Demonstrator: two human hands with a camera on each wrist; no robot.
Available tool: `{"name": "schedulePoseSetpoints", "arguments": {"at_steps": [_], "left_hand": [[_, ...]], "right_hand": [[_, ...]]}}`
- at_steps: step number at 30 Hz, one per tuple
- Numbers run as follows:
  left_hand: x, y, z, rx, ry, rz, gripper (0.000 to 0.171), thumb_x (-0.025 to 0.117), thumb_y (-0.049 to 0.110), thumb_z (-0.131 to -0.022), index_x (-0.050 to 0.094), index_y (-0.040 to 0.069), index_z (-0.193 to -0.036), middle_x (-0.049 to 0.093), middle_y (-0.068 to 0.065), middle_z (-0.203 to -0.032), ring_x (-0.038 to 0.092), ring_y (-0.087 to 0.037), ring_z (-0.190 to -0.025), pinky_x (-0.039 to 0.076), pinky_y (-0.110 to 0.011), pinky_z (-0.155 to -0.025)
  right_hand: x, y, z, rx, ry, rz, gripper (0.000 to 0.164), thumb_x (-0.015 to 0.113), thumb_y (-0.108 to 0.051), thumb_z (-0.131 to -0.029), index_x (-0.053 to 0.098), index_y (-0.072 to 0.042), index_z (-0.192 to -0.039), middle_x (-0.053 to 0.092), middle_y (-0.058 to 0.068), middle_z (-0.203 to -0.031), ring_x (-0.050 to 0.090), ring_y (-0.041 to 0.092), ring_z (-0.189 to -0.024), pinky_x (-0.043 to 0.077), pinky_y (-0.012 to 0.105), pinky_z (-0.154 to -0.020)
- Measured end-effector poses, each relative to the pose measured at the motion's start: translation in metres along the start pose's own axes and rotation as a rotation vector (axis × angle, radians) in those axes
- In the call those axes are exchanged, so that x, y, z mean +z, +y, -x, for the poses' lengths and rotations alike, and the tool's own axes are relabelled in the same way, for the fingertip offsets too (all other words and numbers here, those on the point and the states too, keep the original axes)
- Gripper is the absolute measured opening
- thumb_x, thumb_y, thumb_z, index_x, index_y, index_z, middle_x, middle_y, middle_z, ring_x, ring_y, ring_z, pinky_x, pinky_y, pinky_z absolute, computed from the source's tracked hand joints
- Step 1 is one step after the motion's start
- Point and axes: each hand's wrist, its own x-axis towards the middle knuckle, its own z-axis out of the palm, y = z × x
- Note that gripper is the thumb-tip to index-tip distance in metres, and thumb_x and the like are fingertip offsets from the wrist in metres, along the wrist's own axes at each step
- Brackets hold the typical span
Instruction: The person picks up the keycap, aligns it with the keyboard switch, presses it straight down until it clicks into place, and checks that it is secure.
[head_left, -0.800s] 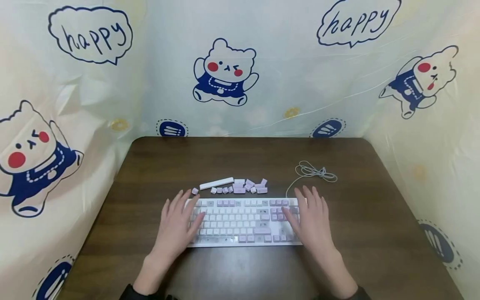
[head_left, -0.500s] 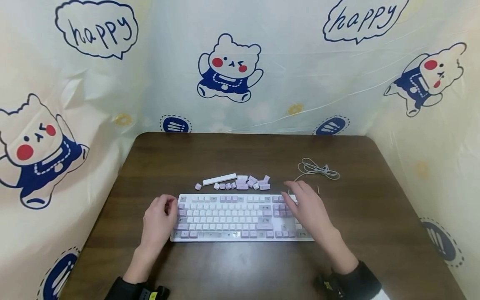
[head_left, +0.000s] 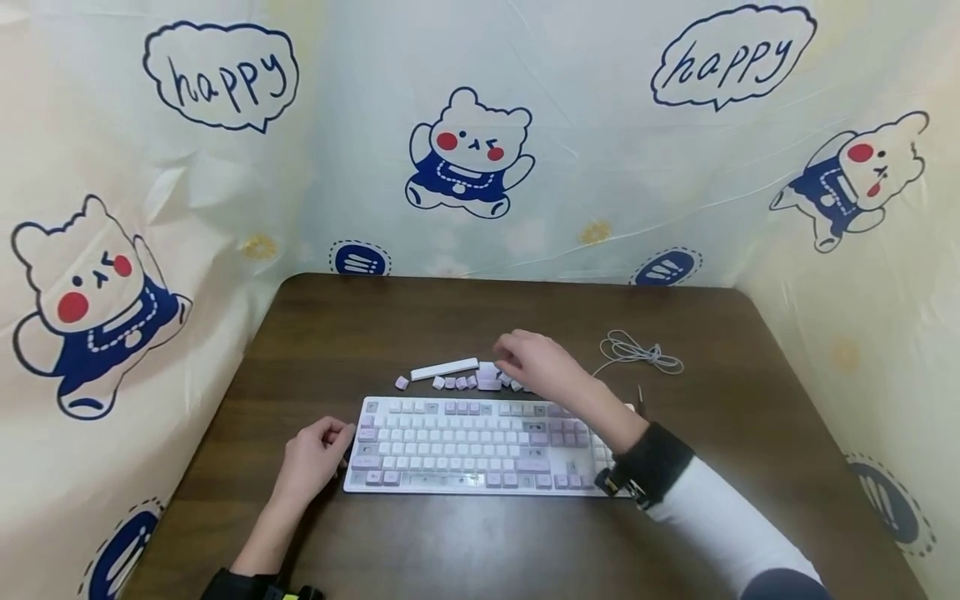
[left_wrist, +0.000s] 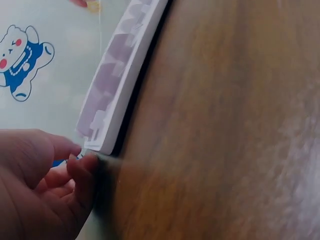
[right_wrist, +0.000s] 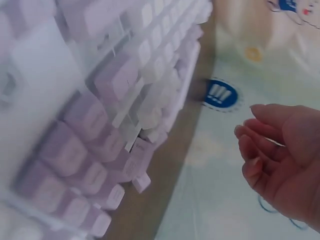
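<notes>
A white and lilac keyboard (head_left: 465,442) lies on the table, with bare switches showing where keys are off, the long bottom slot (head_left: 442,480) among them. Behind it sit loose keycaps (head_left: 489,379) in lilac and white, beside a long white spacebar keycap (head_left: 444,369). My left hand (head_left: 318,454) is at the keyboard's left edge, fingers loosely bent; in the left wrist view its fingertips (left_wrist: 75,150) are right at the keyboard's corner. My right hand (head_left: 543,362) hovers over the right part of the keycap pile and hides some. Its fingers curve loosely with nothing between them in the right wrist view.
The keyboard's coiled white cable (head_left: 637,352) lies at the back right. A thin dark tool (head_left: 641,400) rests right of the keyboard, partly hidden by the right forearm. A printed curtain (head_left: 480,242) stands around the table (head_left: 375,321).
My right hand has left the keyboard's right side and moved left and away over the keycaps. My left hand has drawn back from atop the keyboard to its left edge, fingers now bent.
</notes>
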Motion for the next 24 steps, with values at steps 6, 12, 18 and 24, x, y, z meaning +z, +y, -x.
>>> {"name": "schedulePoseSetpoints", "arguments": {"at_steps": [6, 12, 18, 24], "left_hand": [[-0.001, -0.004, 0.000, -0.029, -0.076, 0.063, 0.023, 0.063, 0.023, -0.093, 0.068, 0.002, -0.098, 0.061, -0.007, -0.066, 0.057, -0.014, -0.052, 0.052, -0.025, -0.046], [-0.001, -0.005, 0.001, -0.055, -0.089, 0.060, 0.022, 0.064, 0.022, -0.093, 0.067, 0.001, -0.098, 0.061, -0.007, -0.070, 0.057, -0.013, -0.055, 0.053, -0.024, -0.048], [-0.001, -0.004, 0.002, -0.073, -0.083, 0.071, 0.022, 0.064, 0.022, -0.093, 0.067, 0.000, -0.098, 0.060, -0.008, -0.071, 0.057, -0.014, -0.055, 0.052, -0.023, -0.048], [0.001, -0.004, 0.001, -0.060, -0.065, 0.077, 0.021, 0.065, 0.021, -0.092, 0.067, 0.000, -0.096, 0.061, -0.008, -0.069, 0.057, -0.014, -0.053, 0.052, -0.023, -0.047]], "right_hand": [[0.019, 0.002, -0.041, -0.075, -0.109, 0.060, 0.019, 0.063, -0.022, -0.094, 0.069, -0.011, -0.108, 0.065, 0.001, -0.097, 0.058, 0.011, -0.083, 0.054, 0.027, -0.075], [0.038, 0.004, -0.067, -0.120, -0.214, 0.097, 0.020, 0.063, -0.020, -0.094, 0.068, -0.010, -0.110, 0.063, 0.003, -0.097, 0.054, 0.013, -0.082, 0.052, 0.028, -0.074], [0.051, 0.003, -0.077, -0.107, -0.290, 0.125, 0.023, 0.063, -0.021, -0.094, 0.067, -0.011, -0.115, 0.062, 0.003, -0.103, 0.055, 0.014, -0.085, 0.053, 0.028, -0.079], [0.055, 0.003, -0.079, -0.087, -0.307, 0.162, 0.024, 0.063, -0.022, -0.094, 0.067, -0.014, -0.116, 0.061, 0.002, -0.105, 0.055, 0.014, -0.086, 0.053, 0.028, -0.080]]}}
